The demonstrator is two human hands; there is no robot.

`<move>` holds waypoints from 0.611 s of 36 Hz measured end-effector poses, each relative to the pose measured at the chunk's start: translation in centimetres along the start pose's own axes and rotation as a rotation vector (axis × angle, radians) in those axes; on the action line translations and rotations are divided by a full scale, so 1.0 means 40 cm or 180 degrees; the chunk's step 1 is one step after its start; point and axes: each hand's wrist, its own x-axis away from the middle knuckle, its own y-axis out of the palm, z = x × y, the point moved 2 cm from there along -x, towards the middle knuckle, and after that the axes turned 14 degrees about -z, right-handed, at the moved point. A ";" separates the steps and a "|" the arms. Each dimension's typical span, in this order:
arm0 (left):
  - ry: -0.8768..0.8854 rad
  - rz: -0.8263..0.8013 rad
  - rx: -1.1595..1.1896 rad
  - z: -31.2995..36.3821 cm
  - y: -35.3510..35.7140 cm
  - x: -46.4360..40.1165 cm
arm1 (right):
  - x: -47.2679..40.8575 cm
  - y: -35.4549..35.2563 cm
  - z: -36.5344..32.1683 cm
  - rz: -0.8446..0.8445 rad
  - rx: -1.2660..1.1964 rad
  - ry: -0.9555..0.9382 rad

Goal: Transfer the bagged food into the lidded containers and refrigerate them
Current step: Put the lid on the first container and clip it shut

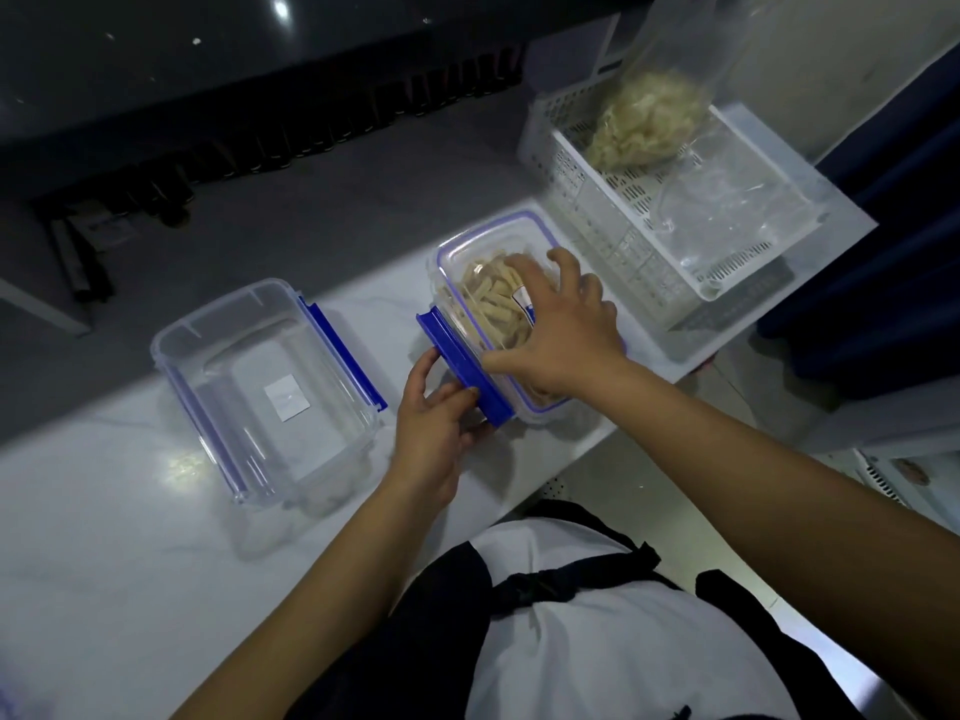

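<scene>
White counter [104, 511] bore a lidded tub [467, 262] of pale sticks, right hand [561, 330] spread on its lid, left hand [436, 423] pinching its blue clip [462, 366]; an open tub [270, 387] lay left, a bag [649, 122] in a basket [597, 210] behind.

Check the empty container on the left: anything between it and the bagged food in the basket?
Yes. The filled container, with both hands on it (left hand at the blue latch, right hand on the lid), sits on the counter between the empty container and the basket holding the bag.
</scene>
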 end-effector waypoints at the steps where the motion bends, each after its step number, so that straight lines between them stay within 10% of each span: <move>1: -0.0007 -0.0003 -0.0029 0.002 0.000 0.000 | -0.011 0.004 -0.008 -0.0096 0.0088 -0.0001; 22: -0.0164 0.0289 -0.0173 0.027 0.008 -0.013 | -0.003 0.027 0.044 -0.0456 0.0175 -0.0205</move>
